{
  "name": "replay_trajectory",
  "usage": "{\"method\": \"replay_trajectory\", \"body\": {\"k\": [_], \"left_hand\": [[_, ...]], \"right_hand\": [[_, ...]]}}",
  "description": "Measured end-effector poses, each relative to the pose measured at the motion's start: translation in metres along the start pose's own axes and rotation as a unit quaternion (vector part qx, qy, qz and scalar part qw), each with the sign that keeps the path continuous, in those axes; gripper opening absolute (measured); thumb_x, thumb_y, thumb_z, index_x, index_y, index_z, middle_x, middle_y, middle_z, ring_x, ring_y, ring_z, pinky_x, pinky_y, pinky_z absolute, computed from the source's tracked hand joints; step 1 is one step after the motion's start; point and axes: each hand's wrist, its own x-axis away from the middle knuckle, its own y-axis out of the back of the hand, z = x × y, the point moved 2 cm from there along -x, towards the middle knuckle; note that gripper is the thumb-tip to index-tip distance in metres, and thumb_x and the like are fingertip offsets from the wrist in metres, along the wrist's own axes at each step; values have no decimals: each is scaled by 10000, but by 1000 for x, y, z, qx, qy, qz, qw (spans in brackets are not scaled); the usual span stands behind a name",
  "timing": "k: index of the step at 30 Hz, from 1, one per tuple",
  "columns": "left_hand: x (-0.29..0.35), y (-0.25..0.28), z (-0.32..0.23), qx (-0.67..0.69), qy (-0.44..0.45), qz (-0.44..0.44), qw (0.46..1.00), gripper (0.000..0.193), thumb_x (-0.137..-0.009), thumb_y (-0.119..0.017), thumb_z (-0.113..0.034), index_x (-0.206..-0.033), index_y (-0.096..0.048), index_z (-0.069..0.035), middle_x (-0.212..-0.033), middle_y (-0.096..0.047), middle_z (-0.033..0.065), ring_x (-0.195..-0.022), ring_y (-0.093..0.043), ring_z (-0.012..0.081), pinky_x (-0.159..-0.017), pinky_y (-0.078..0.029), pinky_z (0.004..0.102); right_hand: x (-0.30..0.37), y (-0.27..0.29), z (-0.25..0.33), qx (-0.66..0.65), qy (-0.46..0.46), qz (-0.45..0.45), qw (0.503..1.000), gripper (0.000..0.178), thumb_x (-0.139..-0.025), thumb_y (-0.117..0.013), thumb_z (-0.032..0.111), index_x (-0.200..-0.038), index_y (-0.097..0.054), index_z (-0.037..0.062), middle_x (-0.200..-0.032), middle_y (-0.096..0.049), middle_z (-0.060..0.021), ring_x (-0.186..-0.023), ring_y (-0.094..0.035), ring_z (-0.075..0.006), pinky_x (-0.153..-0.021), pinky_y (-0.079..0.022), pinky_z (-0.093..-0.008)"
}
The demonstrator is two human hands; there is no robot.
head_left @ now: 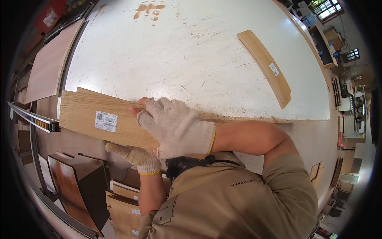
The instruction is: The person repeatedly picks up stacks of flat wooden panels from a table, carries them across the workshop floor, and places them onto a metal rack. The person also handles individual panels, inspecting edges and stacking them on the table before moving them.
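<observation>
A wooden board (79,113) with a white printed label (106,121) lies at the left near edge of the white table, its left end sticking out past it. A second wooden edge (91,94) shows behind it, so there may be two boards together. My right hand (175,127), in a pale knitted glove with bare fingertips, reaches across the board's top and grips it; the board's right end is hidden beneath. My left hand (135,156), gloved with a yellow cuff, holds the board's near edge from below, its fingers partly hidden.
A labelled curved wooden strip (264,65) lies on the scratched white table (179,51) at the right. A metal rail (34,117) ends close to the board's left end. Stacked panels (121,207) and a dark brown panel box (75,183) stand below left.
</observation>
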Motion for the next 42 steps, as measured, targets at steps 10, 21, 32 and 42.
{"method": "replay_trajectory", "body": {"k": [10,21,32,42], "left_hand": [[45,43,-49,-10,-48,22,999,505,-1098,-675,-358,-1493,-619,-48,-1518,-662,116,-1357,-636,295,-1191,-484,505],[191,82,-124,-143,-201,31,969,719,-1093,-647,-430,-1616,-444,19,-1666,-480,224,-1504,-487,403,-1296,-351,611],[275,107,-69,181,-283,11,942,615,-1095,-644,-443,-1545,-539,-37,-1536,-618,173,-1415,-575,370,-1250,-413,545],[404,163,-147,-48,-421,-416,805,378,-1111,-609,-228,-1419,-587,-10,-1253,-737,126,-1084,-761,261,-934,-652,423]], "right_hand": [[144,55,-157,28,-206,-186,960,1103,-703,-914,338,-1597,-406,-63,-1528,-492,-268,-1439,-502,-419,-1221,-436,-438],[319,20,-347,68,-457,-130,877,1046,-732,-934,223,-1611,-417,-7,-1543,-499,-184,-1445,-487,-354,-1222,-432,-398],[281,13,-334,33,-183,-203,961,723,-991,-688,68,-1644,-396,-38,-1687,-423,-239,-1588,-369,-382,-1316,-290,-450],[168,-94,-83,87,132,119,980,547,-907,-690,4,-1450,-621,-6,-1496,-622,-217,-1430,-556,-408,-1237,-411,-471]]}}
